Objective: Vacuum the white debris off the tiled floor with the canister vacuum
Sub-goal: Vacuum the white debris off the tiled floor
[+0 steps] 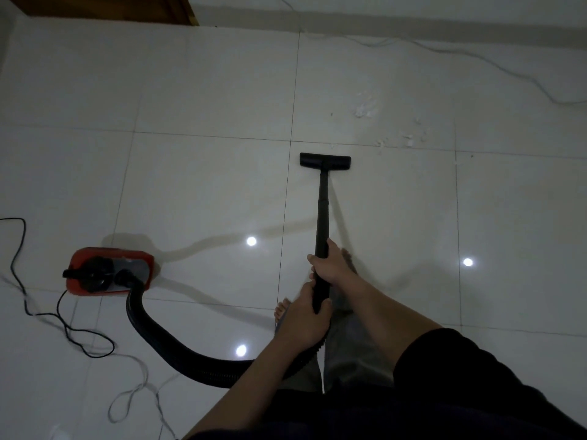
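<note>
Both hands grip black wand (321,217) | nozzle (325,161) short of debris (365,109)

The glossy tiled floor (206,90) is pale grey-white, crossed by a grid of thin dark grout lines and dotted with round white glints of reflected light. The scattered flaky debris (365,109) is white, scarcely brighter than the tiles under it. The flat rectangular floor nozzle (325,161) and the straight rigid wand (322,211) are plain matt black. The ribbed flexible hose (178,350) is black too. The boxy plastic canister vacuum (109,271) is red, with a black handle and a grey panel on top. One thin power cord (19,249) is black; a second thin cable (508,71) is white. The wooden door corner (127,7) is dark brown. The short sleeve (460,360) is black.
</note>
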`<control>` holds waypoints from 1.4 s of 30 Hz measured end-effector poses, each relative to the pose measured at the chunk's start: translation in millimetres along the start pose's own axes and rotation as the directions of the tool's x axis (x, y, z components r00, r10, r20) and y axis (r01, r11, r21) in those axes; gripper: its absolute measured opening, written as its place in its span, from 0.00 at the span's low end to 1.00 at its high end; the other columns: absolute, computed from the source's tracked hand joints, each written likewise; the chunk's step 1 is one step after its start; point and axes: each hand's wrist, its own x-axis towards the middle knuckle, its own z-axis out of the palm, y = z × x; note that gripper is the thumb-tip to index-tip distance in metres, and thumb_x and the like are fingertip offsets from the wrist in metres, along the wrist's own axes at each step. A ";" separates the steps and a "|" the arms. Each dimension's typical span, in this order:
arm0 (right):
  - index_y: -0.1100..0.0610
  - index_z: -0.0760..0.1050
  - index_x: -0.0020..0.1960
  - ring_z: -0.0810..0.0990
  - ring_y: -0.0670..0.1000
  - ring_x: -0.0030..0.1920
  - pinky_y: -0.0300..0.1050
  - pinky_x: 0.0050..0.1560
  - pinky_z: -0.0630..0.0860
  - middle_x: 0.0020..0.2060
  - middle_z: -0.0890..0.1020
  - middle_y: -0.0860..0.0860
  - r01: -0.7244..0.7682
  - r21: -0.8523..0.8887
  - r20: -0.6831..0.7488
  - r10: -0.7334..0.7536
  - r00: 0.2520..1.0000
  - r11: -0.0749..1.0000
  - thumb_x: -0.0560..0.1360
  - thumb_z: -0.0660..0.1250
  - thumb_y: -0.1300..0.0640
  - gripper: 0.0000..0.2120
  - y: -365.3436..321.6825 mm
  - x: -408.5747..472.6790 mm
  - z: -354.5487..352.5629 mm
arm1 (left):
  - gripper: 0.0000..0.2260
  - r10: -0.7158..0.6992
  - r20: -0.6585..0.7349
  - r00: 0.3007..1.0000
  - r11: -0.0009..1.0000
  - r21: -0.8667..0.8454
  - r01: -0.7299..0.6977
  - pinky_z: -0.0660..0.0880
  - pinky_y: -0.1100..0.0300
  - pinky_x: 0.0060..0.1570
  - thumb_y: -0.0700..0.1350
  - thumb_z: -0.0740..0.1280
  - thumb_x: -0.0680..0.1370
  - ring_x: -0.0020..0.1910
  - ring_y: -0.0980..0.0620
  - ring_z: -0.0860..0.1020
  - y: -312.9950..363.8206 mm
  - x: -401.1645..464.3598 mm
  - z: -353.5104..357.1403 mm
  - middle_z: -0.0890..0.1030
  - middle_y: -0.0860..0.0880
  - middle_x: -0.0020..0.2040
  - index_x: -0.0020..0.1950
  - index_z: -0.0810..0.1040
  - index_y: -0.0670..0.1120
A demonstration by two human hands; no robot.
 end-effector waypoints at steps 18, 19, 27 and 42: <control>0.49 0.49 0.80 0.78 0.51 0.33 0.52 0.45 0.83 0.52 0.75 0.58 -0.019 -0.006 0.070 0.019 0.997 1.000 0.79 0.65 0.60 0.36 -106.5 59.7 -68.2 | 0.20 -0.018 -0.060 0.998 0.999 -0.033 0.016 0.78 0.54 0.41 0.49 0.58 0.80 0.35 0.53 0.79 104.8 87.4 -16.3 0.80 0.49 0.44 0.72 0.60 0.51; 0.49 0.48 0.80 0.78 0.51 0.32 0.51 0.43 0.82 0.51 0.75 0.58 -0.026 0.000 0.075 0.026 0.997 1.000 0.79 0.65 0.60 0.36 -111.8 61.2 -70.8 | 0.20 -0.020 -0.066 0.998 0.999 -0.036 0.018 0.78 0.54 0.40 0.49 0.58 0.80 0.35 0.54 0.78 108.5 90.8 -16.9 0.80 0.49 0.44 0.72 0.60 0.51; 0.50 0.45 0.81 0.77 0.50 0.30 0.44 0.35 0.78 0.48 0.76 0.56 -0.010 -0.015 0.080 0.011 0.997 1.000 0.80 0.64 0.60 0.37 -145.2 76.0 -89.2 | 0.21 0.032 -0.101 0.994 0.999 -0.035 -0.036 0.75 0.60 0.46 0.48 0.58 0.81 0.46 0.53 0.79 133.4 118.1 -22.8 0.79 0.48 0.55 0.74 0.59 0.51; 0.55 0.43 0.81 0.75 0.48 0.33 0.28 0.23 0.71 0.60 0.77 0.66 0.046 -0.008 0.086 -0.045 0.995 0.999 0.81 0.62 0.64 0.37 -224.9 111.4 -106.3 | 0.23 0.037 -0.081 0.996 0.998 -0.039 -0.041 0.69 0.68 0.34 0.49 0.58 0.81 0.36 0.56 0.75 174.0 184.3 -65.1 0.81 0.43 0.51 0.75 0.57 0.48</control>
